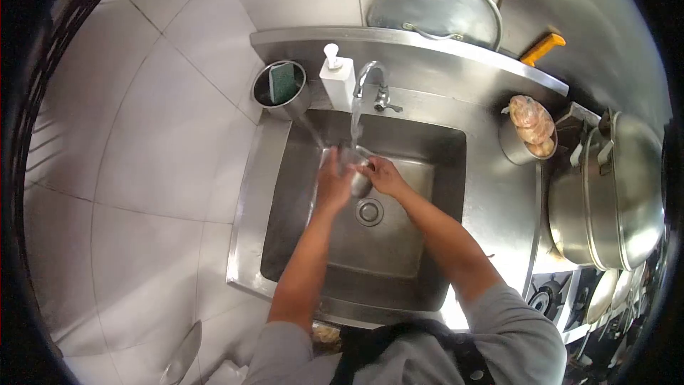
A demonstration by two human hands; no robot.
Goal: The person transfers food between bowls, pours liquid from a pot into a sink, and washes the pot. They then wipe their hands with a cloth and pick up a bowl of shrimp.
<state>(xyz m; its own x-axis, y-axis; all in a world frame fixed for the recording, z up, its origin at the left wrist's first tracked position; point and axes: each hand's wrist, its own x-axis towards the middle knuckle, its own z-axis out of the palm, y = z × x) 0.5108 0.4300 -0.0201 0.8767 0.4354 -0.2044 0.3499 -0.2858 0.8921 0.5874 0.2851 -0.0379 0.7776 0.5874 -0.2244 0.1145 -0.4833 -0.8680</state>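
Observation:
Under the stream from the faucet (372,75), both hands are low over a steel sink (445,150). My right hand (385,175) has its fingers closed on the rim of a small metal cup (361,184). My left hand (333,182) is at the cup's left side, blurred by motion, so whether its fingers grip it is unclear. Water splashes over the fingers and hides part of the cup. The round drain (369,212) lies just below the cup.
Behind the sink stand a white pump bottle (338,84) and a metal container (291,105) with a green sponge (283,84). At right are a container of wrapped food (533,125), large pots (605,192) and a stove burner (543,303). A lid (434,11) leans on the wall.

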